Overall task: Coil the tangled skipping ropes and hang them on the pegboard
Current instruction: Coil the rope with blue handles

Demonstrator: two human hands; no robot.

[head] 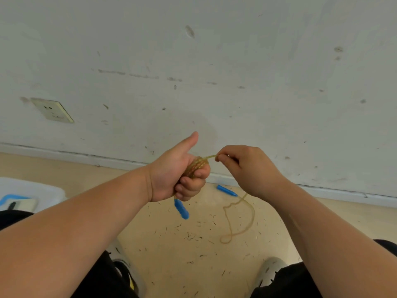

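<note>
A yellowish translucent skipping rope [197, 165] is wound in several turns around the fingers of my left hand [178, 172], whose thumb sticks up. One blue handle [181, 208] hangs just below that fist. My right hand [245, 166] pinches the rope's free strand close to the coil, at the same height. The rest of the strand [240, 220] drops to the floor in a loose loop and ends at the second blue handle [226, 190], lying by the wall's base. No pegboard is in view.
A scuffed white wall [214, 72] with a socket [52, 110] fills the upper view. A white bin [32, 190] with a blue-edged item sits at the left. The beige floor [193, 244] is littered with small dark bits. My knees and shoes are at the bottom.
</note>
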